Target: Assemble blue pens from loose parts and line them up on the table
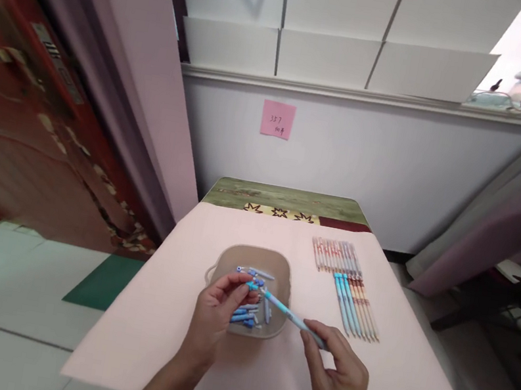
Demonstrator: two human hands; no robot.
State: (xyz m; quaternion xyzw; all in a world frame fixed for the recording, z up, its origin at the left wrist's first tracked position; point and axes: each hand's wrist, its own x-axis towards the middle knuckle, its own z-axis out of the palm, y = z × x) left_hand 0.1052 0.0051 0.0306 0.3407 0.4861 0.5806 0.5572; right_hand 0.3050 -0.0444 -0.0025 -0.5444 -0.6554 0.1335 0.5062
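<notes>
Over a beige plastic basket [283, 273], my left hand [216, 307] pinches a small bright blue pen part [252, 285] between thumb and fingers. My right hand [339, 376] grips a light blue pen [288, 313] near its lower right end. The pen slants up to the left, its far end close to the blue part; whether they touch I cannot tell. Inside the basket lie several loose blue and pale pen pieces [244, 319], partly hidden by my left hand.
A row of blue and cream pens [356, 307] lies right of the basket. Behind it is a row of clear, brownish-patterned pens [336, 256]. A pale pink sheet [161, 311] covers most of the table. A pink note [277, 120] sticks to the wall behind.
</notes>
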